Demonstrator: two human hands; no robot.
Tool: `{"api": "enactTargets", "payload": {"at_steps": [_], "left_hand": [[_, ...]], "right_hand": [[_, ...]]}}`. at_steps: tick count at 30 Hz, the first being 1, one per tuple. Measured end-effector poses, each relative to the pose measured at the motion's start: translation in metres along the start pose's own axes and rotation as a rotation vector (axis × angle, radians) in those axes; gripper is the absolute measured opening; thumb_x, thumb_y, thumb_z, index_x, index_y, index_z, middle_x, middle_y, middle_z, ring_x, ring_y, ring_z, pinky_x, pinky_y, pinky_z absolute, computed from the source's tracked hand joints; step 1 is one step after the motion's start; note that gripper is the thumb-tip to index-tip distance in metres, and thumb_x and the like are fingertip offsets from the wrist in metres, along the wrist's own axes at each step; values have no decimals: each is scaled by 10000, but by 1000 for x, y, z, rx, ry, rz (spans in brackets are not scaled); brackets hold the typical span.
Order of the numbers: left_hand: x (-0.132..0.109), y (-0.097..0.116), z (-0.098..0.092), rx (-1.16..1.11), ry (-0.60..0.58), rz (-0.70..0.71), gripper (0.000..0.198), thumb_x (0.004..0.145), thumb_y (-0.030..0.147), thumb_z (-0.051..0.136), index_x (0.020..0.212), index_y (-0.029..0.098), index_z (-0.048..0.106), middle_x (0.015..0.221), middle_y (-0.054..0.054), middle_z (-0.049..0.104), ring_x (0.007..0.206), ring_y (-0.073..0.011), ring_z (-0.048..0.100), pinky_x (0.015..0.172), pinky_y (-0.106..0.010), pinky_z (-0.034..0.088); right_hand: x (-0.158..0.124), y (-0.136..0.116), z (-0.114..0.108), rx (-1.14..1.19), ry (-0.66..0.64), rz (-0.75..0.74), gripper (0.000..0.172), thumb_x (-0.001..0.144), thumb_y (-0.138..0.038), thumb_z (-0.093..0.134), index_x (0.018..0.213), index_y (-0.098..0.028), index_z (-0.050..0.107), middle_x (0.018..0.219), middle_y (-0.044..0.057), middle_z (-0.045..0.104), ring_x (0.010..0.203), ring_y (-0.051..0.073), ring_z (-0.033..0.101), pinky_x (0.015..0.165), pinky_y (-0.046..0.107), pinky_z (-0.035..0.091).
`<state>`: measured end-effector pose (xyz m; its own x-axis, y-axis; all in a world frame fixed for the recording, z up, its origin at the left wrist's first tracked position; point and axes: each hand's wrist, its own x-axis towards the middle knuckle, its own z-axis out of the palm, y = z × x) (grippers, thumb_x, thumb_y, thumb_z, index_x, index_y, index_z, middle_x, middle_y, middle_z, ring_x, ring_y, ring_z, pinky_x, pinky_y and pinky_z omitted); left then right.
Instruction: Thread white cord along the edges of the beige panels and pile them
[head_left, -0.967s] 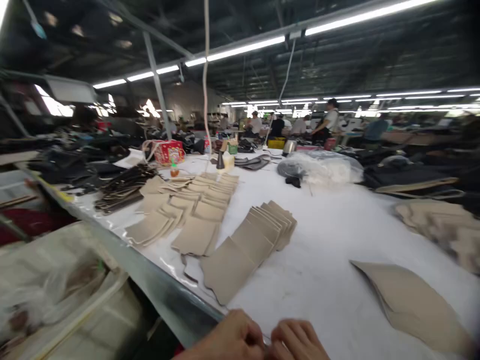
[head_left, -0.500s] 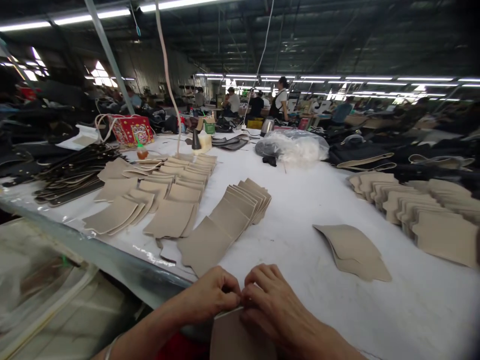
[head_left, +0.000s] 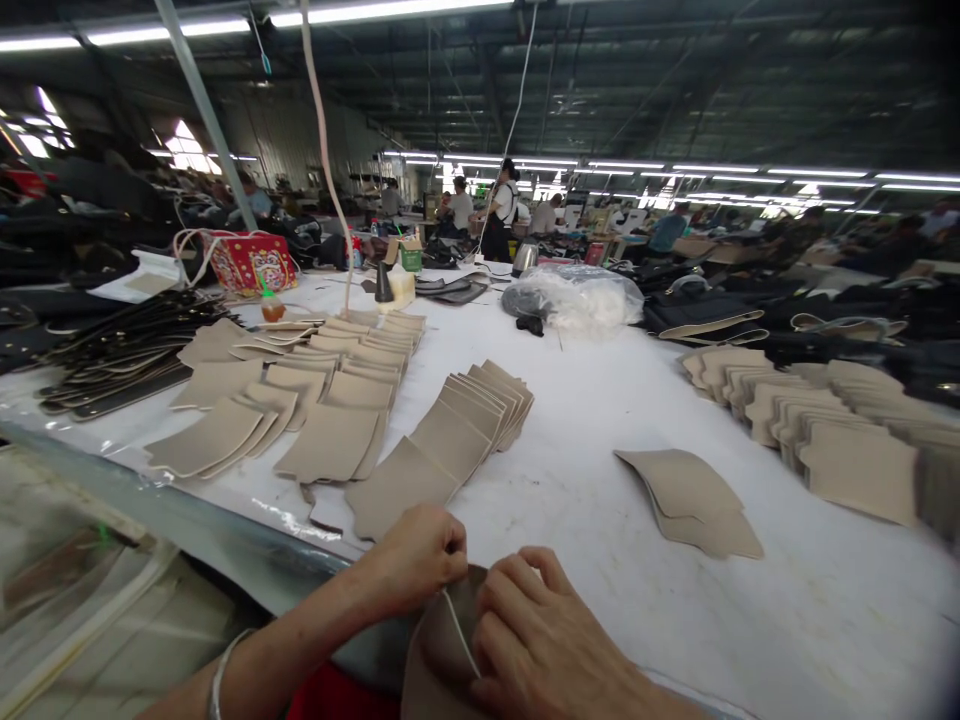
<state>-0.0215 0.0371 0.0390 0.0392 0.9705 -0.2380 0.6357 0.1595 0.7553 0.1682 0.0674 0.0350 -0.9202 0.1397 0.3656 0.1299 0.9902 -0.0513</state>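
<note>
Low in the view, my left hand (head_left: 416,558) and my right hand (head_left: 536,640) both grip a curved beige panel (head_left: 439,665) of leather-like material. My left fingers pinch its upper edge, where a thin pale strip (head_left: 457,630) runs along it. My right hand presses over its front, hiding much of it. Just beyond my left hand, a fanned stack of beige panels (head_left: 442,440) lies on the white table (head_left: 600,420). A second group of panels (head_left: 330,445) lies to its left.
A shaped beige pair of pieces (head_left: 690,500) and rows of panels (head_left: 840,440) lie to the right. Dark strips (head_left: 120,365), a red embroidered bag (head_left: 247,262), a plastic bag (head_left: 574,298) and a kettle (head_left: 525,258) sit farther off. Co-workers (head_left: 499,205) stand beyond.
My hands have risen into view and closed together. The beige panel between them now bends into a curve. The view has tilted down and swung, shifting the table contents.
</note>
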Motion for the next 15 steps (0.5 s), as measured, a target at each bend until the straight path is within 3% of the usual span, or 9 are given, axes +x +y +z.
{"api": "enactTargets", "payload": {"at_steps": [4, 7, 9, 13, 15], "left_hand": [[-2, 1, 7, -49, -118, 11, 136, 604, 176, 489, 565, 149, 616, 497, 51, 418, 566, -116, 410, 505, -214, 253], [-11, -5, 25, -127, -248, 25, 111, 613, 165, 517, 502, 157, 513, 484, 63, 307, 546, -101, 333, 479, -210, 218], [-20, -10, 32, -195, -313, 44, 182, 698, 206, 535, 528, 157, 492, 531, 60, 306, 574, -100, 322, 501, -205, 239], [-41, -19, 26, -307, -304, 90, 368, 942, 364, 410, 738, 147, 624, 668, 37, 454, 669, -120, 416, 624, -204, 341], [-51, -21, 20, -299, -274, 94, 363, 969, 373, 408, 903, 150, 687, 749, 20, 554, 729, -133, 481, 682, -204, 366]], "right_hand": [[-8, -7, -2, 93, -55, 40, 391, 762, -423, 817, 714, -219, 487, 783, -24, 613, 770, 189, 528, 704, 350, 362], [-26, -12, 19, 150, -32, 70, 342, 849, -330, 753, 740, -227, 446, 770, -45, 612, 755, 167, 548, 693, 331, 374], [-39, -17, 32, 230, -5, 137, 330, 831, -211, 740, 765, -229, 417, 819, -50, 628, 788, 159, 565, 710, 317, 391], [-53, -23, 35, 395, 32, 278, 357, 719, 21, 627, 812, -230, 392, 1005, -15, 646, 895, 178, 577, 774, 308, 423], [-53, -23, 32, 447, 30, 300, 366, 693, 65, 566, 830, -231, 399, 1048, 2, 644, 927, 190, 578, 798, 312, 435]]}}
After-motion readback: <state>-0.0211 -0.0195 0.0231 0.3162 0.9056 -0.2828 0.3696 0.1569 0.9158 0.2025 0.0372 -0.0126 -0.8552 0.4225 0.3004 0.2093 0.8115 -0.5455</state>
